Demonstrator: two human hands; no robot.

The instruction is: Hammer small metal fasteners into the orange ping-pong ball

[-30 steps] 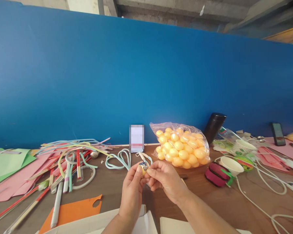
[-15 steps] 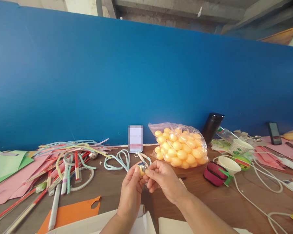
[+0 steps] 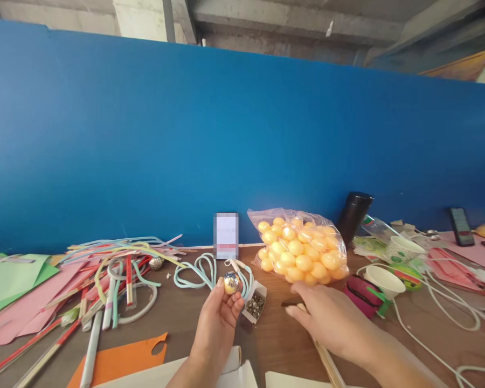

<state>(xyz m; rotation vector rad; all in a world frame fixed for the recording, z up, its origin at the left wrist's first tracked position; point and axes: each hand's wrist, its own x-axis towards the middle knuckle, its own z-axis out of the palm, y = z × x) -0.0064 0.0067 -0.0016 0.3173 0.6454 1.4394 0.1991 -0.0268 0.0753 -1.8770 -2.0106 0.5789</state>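
Note:
Between the thumb and fingers of my left hand [image 3: 218, 326] is a yellow ball [image 3: 231, 283] partly covered with shiny silver tacks. My right hand [image 3: 331, 318] reaches over a wooden-handled tool [image 3: 327, 362], which looks like a small hammer. Its thumb and forefinger are apart, either side of the tool's dark end; the other fingers are largely hidden. A small white box [image 3: 250, 317] of metal tacks sits just right of my left hand.
Behind my right hand lies a clear bag of yellow balls [image 3: 299, 253]. A maroon pouch [image 3: 361, 296], paper cup [image 3: 383, 281] and black flask [image 3: 354, 215] are to the right. Pale blue cord [image 3: 198, 272], sticks, tubes and orange card [image 3: 121, 361] lie to the left.
My right hand has left the ball and moved right to the wooden-handled tool. My left hand keeps the ball, and the tack box has come into view.

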